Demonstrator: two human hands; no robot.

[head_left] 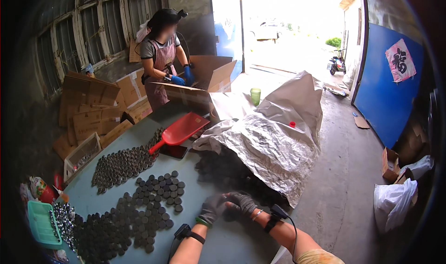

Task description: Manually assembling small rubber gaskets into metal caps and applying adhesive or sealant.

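My left hand (213,209) and my right hand (241,202), both in dark grey work gloves, meet low over the table (200,238). The left hand is smeared by motion and its fingers do not show clearly. On the right hand the fingers are curled, with a dark blur under them that I cannot make out. Just beyond both hands lies a heap of black round discs (223,168), spilling from under a silvery woven sack (265,143). To the left, flat black discs (160,192) are spread out in a single layer.
Shiny metal caps (123,166) stand in rows behind the discs, beside a red dustpan-like scoop (179,131) and a dark phone-like slab (173,151). A teal basket (44,222) sits far left near small silvery parts (65,222). A blue-gloved co-worker (162,62) reaches into a cardboard box (220,75).
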